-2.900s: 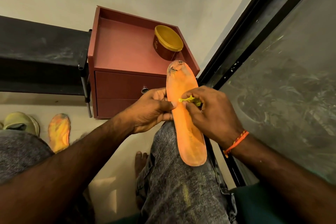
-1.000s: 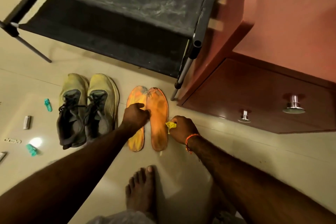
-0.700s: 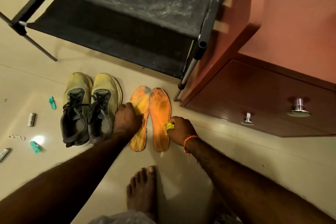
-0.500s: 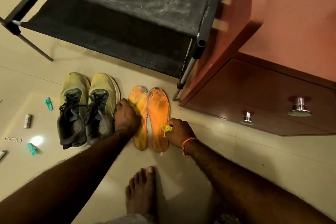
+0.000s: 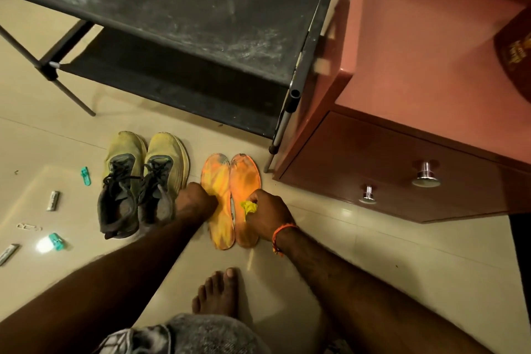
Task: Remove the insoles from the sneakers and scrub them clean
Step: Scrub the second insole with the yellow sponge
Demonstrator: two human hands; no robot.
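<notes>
**Two insoles side by side on the floor, both hands on them**

A red cabinet point(image 5: 408, 89) with two drawer knobs fills the right side, and a black shoe rack point(image 5: 172, 26) stands to its left. On the tiled floor point(image 5: 373, 253) in front of the rack sit two yellow sneakers point(image 5: 140, 181) side by side, laces loose. Just right of them lie two orange insoles point(image 5: 230, 175), touching along their inner edges. The left hand point(image 5: 195, 201) rests on the left insole's outer edge, fingers curled under; whether it grips the insole I cannot tell. The right hand point(image 5: 267, 210) pinches a small yellow scrubber point(image 5: 247, 208) against the right insole. A bare foot point(image 5: 218, 293) stands below, and small clips point(image 5: 56, 241) lie scattered at far left
</notes>
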